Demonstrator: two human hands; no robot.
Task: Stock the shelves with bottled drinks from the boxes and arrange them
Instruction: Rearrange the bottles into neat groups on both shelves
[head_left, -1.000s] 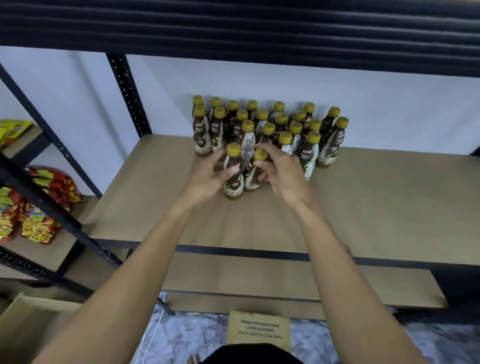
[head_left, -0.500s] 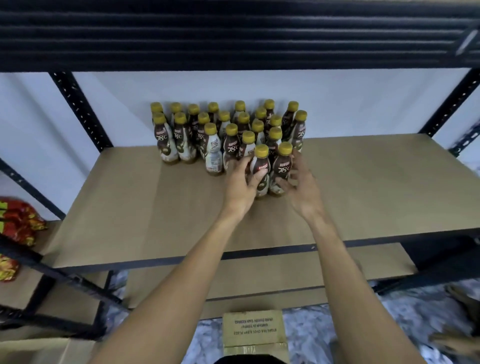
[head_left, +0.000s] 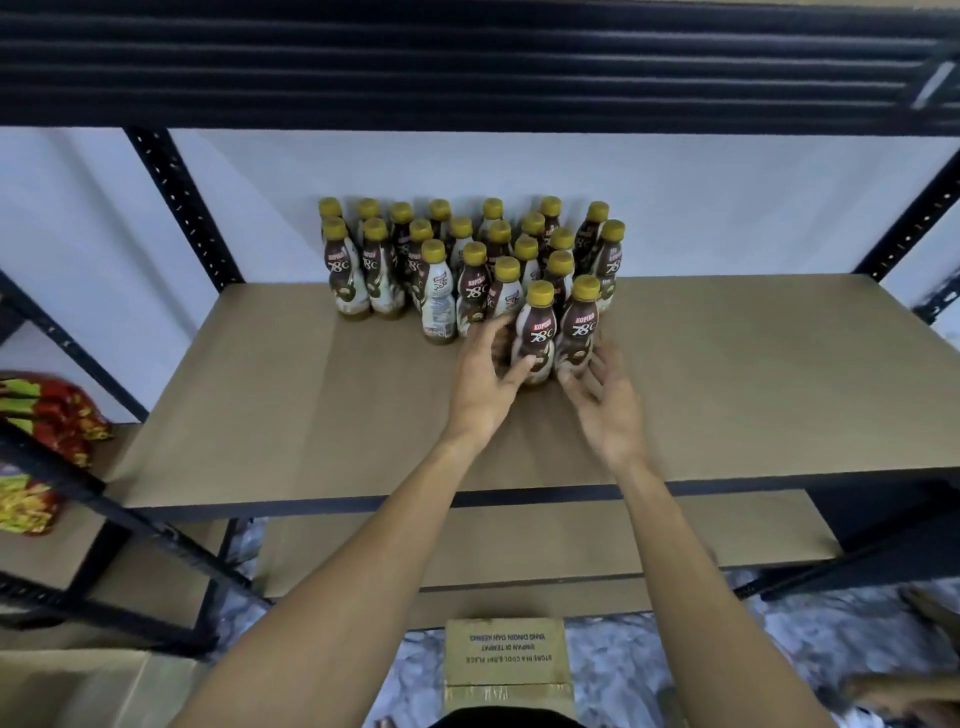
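Observation:
Several brown coffee bottles with yellow caps (head_left: 470, 249) stand clustered at the back of the tan shelf board (head_left: 727, 364). Two more stand in front of the cluster: a front left bottle (head_left: 537, 332) and a front right bottle (head_left: 581, 325), side by side and upright. My left hand (head_left: 485, 384) wraps the lower left side of the front left bottle, thumb across its front. My right hand (head_left: 605, 400) is just below the base of the front right bottle, fingers spread, holding nothing.
A black metal upright (head_left: 182, 208) frames the shelf on the left, and a dark shelf runs overhead. Colourful snack packs (head_left: 52, 415) lie on the neighbouring rack. A taped cardboard box (head_left: 506, 660) sits on the floor below me. Lower shelf boards lie underneath.
The view shifted left to right across the shelf. The two front bottles moved to the right front of the cluster. My right hand has come off its bottle and dropped back a little.

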